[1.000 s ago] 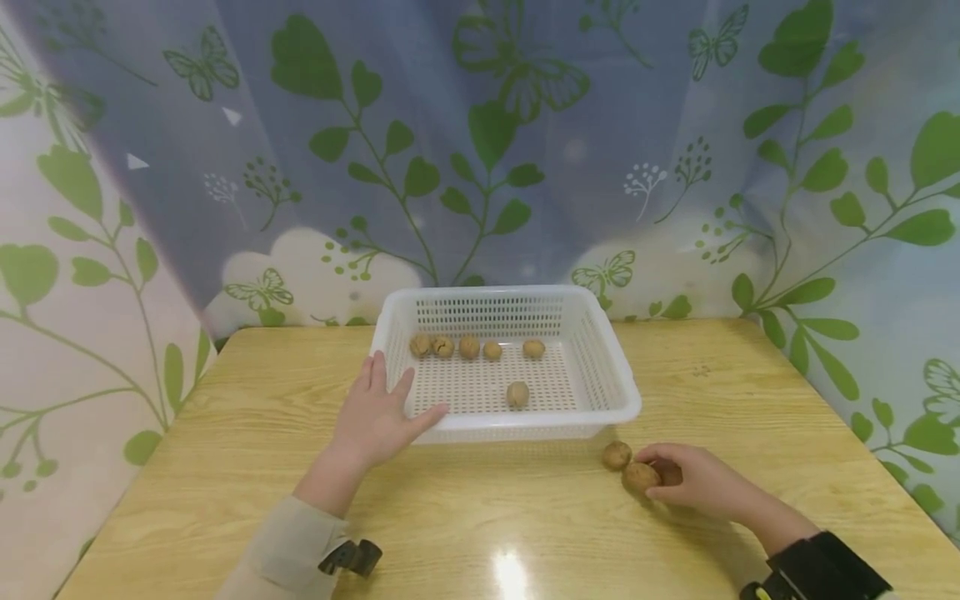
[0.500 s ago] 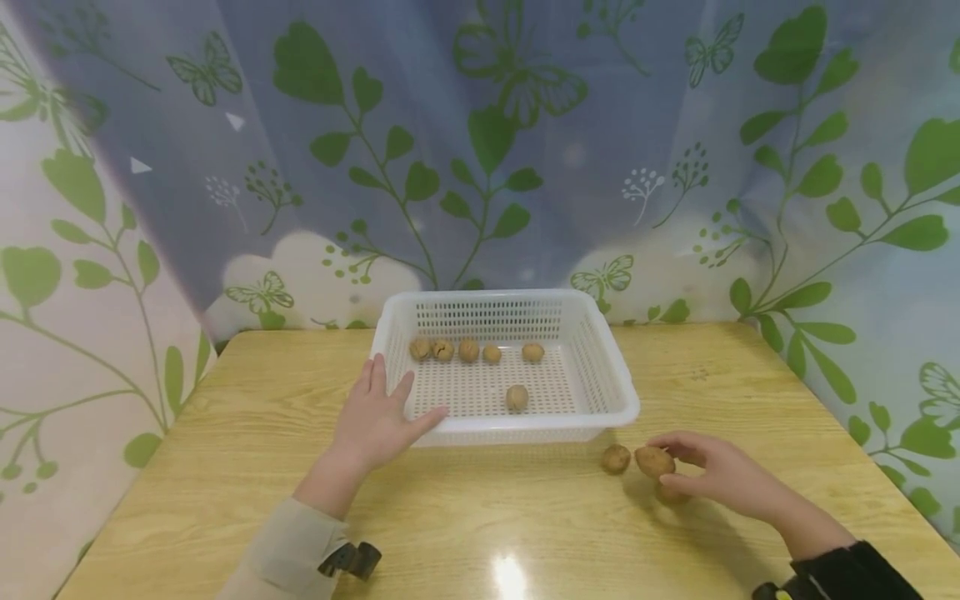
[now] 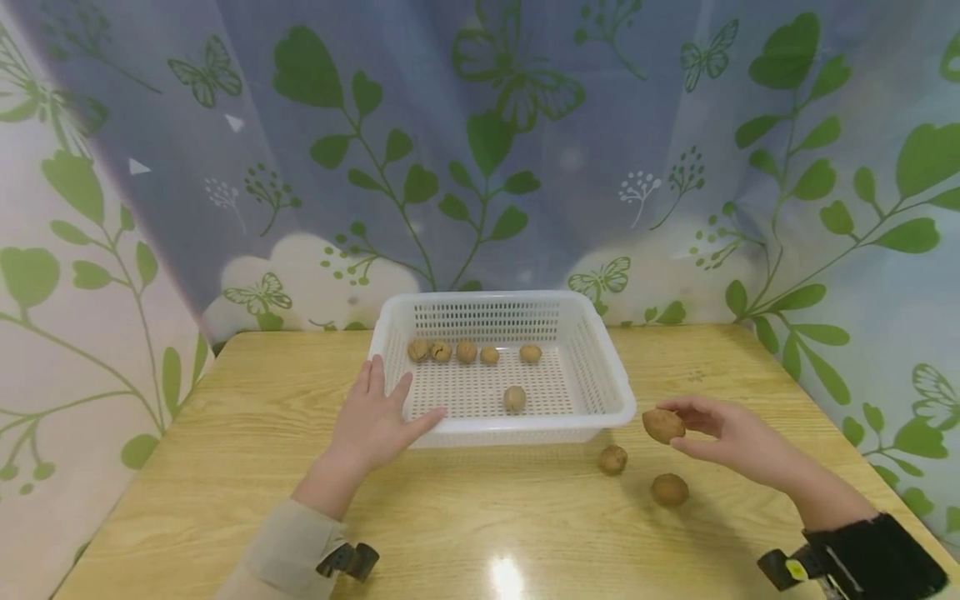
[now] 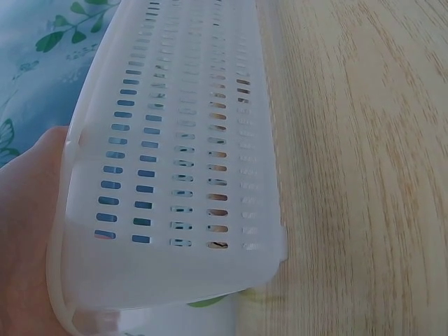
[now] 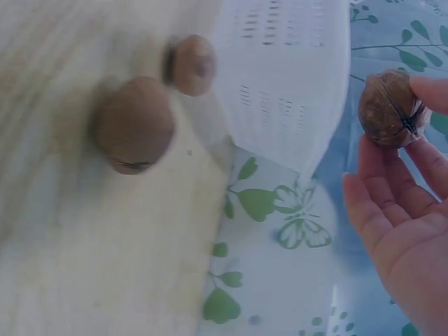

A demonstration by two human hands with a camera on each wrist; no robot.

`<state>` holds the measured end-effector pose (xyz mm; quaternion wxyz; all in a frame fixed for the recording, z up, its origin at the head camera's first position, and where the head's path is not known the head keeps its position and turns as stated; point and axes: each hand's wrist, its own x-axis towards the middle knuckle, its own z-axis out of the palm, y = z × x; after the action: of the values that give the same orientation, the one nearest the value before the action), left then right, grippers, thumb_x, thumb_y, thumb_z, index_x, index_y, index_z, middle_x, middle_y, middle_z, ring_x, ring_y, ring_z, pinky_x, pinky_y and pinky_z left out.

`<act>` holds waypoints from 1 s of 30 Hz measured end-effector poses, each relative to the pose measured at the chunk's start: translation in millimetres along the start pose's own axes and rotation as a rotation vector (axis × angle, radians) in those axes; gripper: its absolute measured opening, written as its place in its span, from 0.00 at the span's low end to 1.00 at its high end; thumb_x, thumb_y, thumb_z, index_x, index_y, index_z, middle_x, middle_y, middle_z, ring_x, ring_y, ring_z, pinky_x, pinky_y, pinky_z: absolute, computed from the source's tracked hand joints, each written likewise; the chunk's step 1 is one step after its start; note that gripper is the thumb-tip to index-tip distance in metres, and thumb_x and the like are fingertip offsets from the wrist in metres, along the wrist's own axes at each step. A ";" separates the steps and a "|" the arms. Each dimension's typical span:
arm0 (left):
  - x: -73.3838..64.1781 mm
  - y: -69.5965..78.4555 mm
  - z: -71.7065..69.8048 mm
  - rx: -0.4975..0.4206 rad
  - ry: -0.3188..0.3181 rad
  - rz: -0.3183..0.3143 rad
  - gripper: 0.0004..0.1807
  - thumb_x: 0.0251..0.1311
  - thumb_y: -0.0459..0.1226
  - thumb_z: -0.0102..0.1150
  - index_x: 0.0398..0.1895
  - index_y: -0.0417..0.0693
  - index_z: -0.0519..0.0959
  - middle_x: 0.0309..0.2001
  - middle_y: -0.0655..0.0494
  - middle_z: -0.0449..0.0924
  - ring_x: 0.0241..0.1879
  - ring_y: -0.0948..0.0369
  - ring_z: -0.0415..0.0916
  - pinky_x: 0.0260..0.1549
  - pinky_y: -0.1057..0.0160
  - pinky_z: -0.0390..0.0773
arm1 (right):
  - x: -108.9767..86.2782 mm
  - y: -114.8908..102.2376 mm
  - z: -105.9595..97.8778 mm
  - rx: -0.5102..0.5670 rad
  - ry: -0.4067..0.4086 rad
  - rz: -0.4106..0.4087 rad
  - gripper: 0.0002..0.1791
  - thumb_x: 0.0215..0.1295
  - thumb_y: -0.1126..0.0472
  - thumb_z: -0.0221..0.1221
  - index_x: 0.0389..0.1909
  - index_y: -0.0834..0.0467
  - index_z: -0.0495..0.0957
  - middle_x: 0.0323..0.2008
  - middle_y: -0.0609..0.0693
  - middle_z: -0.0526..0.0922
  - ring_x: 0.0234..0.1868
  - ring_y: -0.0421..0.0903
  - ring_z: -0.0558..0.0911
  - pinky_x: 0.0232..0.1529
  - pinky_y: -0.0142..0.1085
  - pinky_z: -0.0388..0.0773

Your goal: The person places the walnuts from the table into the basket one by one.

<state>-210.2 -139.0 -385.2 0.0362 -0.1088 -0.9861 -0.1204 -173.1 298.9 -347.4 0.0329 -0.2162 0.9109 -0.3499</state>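
Between thumb and fingers my right hand (image 3: 738, 437) pinches a walnut (image 3: 663, 426), raised above the table to the right of the basket. In the right wrist view this walnut (image 5: 392, 109) shows a dark crack in its shell. My left hand (image 3: 375, 417) rests with spread fingers on the near left corner of the white plastic basket (image 3: 517, 423). Inside the basket, several walnuts (image 3: 466, 352) lie mostly along the far side, and one walnut (image 3: 514, 399) sits nearer the front. On the table below my right hand are two more, a walnut (image 3: 612, 460) near the basket's corner and a walnut (image 3: 670, 490) closer to me.
The basket stands on a wooden table (image 3: 465, 517), near its back edge. Behind and beside the table hangs a curtain (image 3: 420, 125) printed with leaves and butterflies. Each wrist carries a small dark camera mount (image 3: 348, 561).
My right hand has lifted a walnut off the table and carried it up and to the right, uncovering another walnut beneath. The left hand stays on the basket.
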 end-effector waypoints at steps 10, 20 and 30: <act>-1.9 -1.3 -1.0 -0.015 0.022 0.006 0.50 0.56 0.71 0.35 0.66 0.39 0.64 0.69 0.26 0.38 0.68 0.35 0.37 0.63 0.41 0.47 | 32.4 -22.3 -21.2 0.000 0.013 -0.076 0.23 0.62 0.61 0.60 0.57 0.64 0.70 0.53 0.58 0.76 0.50 0.39 0.75 0.47 0.33 0.75; -3.2 -0.4 -1.3 -0.018 0.017 0.009 0.51 0.55 0.72 0.34 0.66 0.40 0.64 0.69 0.27 0.37 0.68 0.36 0.37 0.64 0.42 0.47 | 58.8 -34.2 -23.3 0.029 -0.023 -0.091 0.24 0.62 0.58 0.61 0.58 0.61 0.71 0.55 0.58 0.75 0.55 0.57 0.74 0.51 0.47 0.73; -1.8 0.7 -2.5 -0.018 0.023 0.007 0.50 0.55 0.71 0.36 0.66 0.40 0.64 0.69 0.27 0.38 0.68 0.37 0.37 0.64 0.43 0.47 | 96.1 -34.3 -15.7 0.071 -0.074 -0.059 0.26 0.62 0.60 0.61 0.59 0.65 0.69 0.56 0.61 0.73 0.56 0.59 0.73 0.51 0.46 0.74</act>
<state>-208.2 -139.3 -382.8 0.0469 -0.1114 -0.9841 -0.1302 -250.5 245.9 -304.4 0.0638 -0.2545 0.8893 -0.3746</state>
